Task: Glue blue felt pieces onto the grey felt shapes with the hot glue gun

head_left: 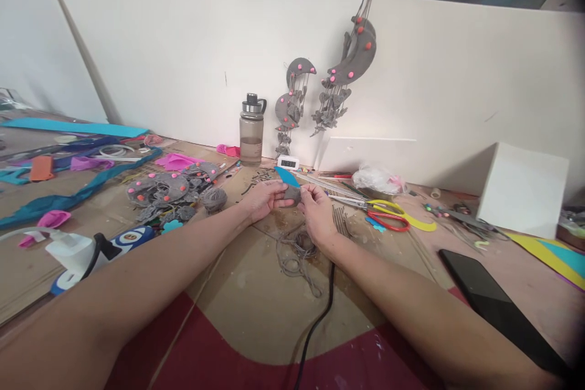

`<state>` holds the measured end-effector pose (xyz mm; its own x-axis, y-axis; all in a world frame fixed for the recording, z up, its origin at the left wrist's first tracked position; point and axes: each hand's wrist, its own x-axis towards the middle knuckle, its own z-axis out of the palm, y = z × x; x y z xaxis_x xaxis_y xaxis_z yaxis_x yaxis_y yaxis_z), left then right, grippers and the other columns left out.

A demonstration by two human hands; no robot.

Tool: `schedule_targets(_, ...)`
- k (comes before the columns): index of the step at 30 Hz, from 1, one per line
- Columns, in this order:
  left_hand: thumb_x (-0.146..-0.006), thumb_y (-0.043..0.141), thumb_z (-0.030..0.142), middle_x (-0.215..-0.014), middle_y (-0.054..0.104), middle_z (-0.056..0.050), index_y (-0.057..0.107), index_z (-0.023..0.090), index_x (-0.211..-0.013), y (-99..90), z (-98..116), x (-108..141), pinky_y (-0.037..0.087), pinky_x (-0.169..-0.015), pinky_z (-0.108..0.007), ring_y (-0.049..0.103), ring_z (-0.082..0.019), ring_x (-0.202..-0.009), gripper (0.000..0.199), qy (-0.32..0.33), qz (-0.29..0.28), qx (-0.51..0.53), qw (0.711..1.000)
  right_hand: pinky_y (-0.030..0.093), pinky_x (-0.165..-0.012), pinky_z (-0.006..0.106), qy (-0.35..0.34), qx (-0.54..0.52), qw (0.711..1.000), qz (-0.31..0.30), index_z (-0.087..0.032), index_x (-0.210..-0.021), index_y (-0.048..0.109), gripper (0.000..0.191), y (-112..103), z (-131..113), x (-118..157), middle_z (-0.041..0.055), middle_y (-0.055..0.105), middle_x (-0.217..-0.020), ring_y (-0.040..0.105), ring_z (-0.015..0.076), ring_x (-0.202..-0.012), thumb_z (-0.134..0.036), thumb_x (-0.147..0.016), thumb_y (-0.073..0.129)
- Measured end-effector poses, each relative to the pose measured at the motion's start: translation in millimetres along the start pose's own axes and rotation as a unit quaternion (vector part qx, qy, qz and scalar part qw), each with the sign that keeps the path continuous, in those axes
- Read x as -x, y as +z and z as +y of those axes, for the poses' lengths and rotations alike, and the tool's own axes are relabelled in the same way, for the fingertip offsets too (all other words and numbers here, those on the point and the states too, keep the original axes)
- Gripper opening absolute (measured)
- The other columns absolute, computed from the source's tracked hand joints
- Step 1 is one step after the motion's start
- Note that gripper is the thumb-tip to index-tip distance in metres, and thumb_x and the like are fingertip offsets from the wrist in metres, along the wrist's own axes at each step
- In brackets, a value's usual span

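Both my hands meet over the middle of the cardboard. My left hand [265, 200] is closed on a blue curved piece [286, 177] with a pointed tip. Its lower part is covered by a grey layer [292, 195], which looks like yarn or felt. My right hand [319, 213] pinches the other end of this same piece; the fingertips hide its edge. Just below the hands lies a loose tangle of grey yarn [297, 256]. A grey yarn ball [214, 199] sits to the left, beside grey crescents [159, 189] dotted with pink and orange beads.
Scissors with red and yellow handles [388, 214] lie to the right, with a black phone [493, 304] nearer me. Behind stand a water bottle [251, 134] and small clock [287, 163]. Grey crescent hangings [356, 61] hang against the white board. A black cable [325, 311] runs toward me.
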<state>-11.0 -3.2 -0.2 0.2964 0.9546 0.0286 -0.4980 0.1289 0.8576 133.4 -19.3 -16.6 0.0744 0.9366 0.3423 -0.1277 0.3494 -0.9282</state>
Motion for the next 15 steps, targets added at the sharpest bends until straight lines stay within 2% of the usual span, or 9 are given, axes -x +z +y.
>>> schedule_targets(8, -0.078, 0.070, 0.011, -0.085, 0.072, -0.007, 0.064, 0.011, -0.078, -3.5, -4.8, -2.0, 0.060, -0.077, -0.026, 0.070, -0.012, -0.078, 0.006, 0.020, -0.014, -0.003, 1.000, 0.029, -0.049, 0.023, 0.020, -0.030, 0.999, 0.028, -0.021, -0.079, 0.051, 0.028, -0.2, -1.0, -3.1, -0.0061, 0.042, -0.062, 0.035, 0.0090, -0.053, -0.046, -0.071, 0.061)
schedule_targets(15, -0.078, 0.070, 0.014, -0.083, 0.072, -0.007, 0.063, 0.011, -0.075, -5.4, 1.0, -1.4, 0.060, -0.070, -0.025, 0.069, -0.012, -0.074, 0.008, 0.001, -0.037, -0.020, 0.999, 0.031, -0.050, 0.024, 0.011, -0.017, 1.000, 0.007, -0.021, -0.081, 0.053, 0.025, 0.8, -1.6, 0.2, -0.0058, 0.044, -0.063, 0.038, 0.0099, -0.054, -0.044, -0.073, 0.060)
